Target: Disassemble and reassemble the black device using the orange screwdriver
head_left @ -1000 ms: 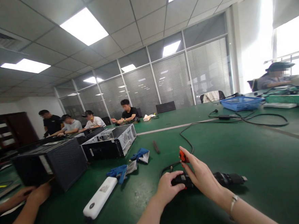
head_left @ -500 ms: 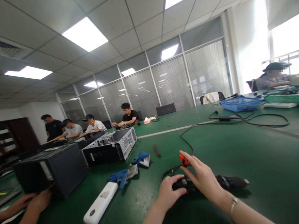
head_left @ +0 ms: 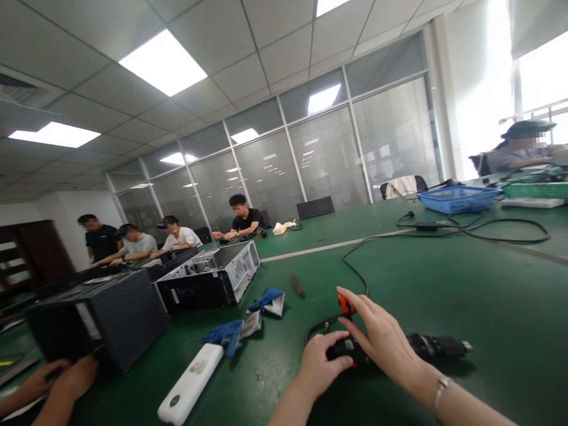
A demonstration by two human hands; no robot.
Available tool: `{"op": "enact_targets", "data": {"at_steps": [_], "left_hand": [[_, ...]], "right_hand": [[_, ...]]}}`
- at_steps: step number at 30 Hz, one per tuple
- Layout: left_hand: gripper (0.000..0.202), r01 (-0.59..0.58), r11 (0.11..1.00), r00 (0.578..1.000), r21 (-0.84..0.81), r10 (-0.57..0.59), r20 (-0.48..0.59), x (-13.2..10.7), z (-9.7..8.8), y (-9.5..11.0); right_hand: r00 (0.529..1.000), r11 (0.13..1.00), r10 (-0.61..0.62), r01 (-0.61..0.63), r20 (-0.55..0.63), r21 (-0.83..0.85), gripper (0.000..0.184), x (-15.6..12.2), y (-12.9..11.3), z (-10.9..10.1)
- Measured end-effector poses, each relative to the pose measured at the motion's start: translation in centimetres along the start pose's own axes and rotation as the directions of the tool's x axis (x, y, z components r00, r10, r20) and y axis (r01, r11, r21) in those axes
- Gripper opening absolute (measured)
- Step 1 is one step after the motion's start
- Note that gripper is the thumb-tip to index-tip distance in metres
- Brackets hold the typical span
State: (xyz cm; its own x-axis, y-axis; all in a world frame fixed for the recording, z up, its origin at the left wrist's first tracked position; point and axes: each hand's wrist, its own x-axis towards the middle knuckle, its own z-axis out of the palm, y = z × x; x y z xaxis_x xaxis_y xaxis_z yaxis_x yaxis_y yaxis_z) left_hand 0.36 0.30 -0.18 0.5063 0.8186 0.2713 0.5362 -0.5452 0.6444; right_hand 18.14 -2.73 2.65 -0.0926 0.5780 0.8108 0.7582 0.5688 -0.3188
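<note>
A black corded electric screwdriver (head_left: 432,345) lies on the green table in front of me, its metal tip pointing right. My left hand (head_left: 321,363) grips its rear end between thumb and fingers. Above the tool's body, my right hand (head_left: 377,326) pinches a small orange and black rounded piece (head_left: 345,305) between thumb and fingertips; its exact kind is unclear. Behind my right hand, the middle of the screwdriver is hidden. A black cable (head_left: 355,263) runs near the tool's rear end and away across the table.
Left of me lie blue-grey work gloves (head_left: 227,337), a white power strip (head_left: 191,385) and a dark bar (head_left: 297,285). Further left stand computer cases (head_left: 126,321), with a co-worker's hands (head_left: 74,377) at the nearest. A blue basket (head_left: 458,199) sits far right. Other people sit around.
My right hand has shifted very slightly left with the orange and black piece. The left hand and the screwdriver look nearly the same.
</note>
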Motion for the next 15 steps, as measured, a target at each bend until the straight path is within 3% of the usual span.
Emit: {"op": "enact_targets", "data": {"at_steps": [15], "left_hand": [[0.050, 0.028, 1.000, 1.000, 0.012, -0.028, 0.009, -0.02, 0.02, -0.11]], "right_hand": [[0.998, 0.987, 0.049, -0.056, 0.047, 0.152, 0.052, -0.18, 0.25, 0.36]]}}
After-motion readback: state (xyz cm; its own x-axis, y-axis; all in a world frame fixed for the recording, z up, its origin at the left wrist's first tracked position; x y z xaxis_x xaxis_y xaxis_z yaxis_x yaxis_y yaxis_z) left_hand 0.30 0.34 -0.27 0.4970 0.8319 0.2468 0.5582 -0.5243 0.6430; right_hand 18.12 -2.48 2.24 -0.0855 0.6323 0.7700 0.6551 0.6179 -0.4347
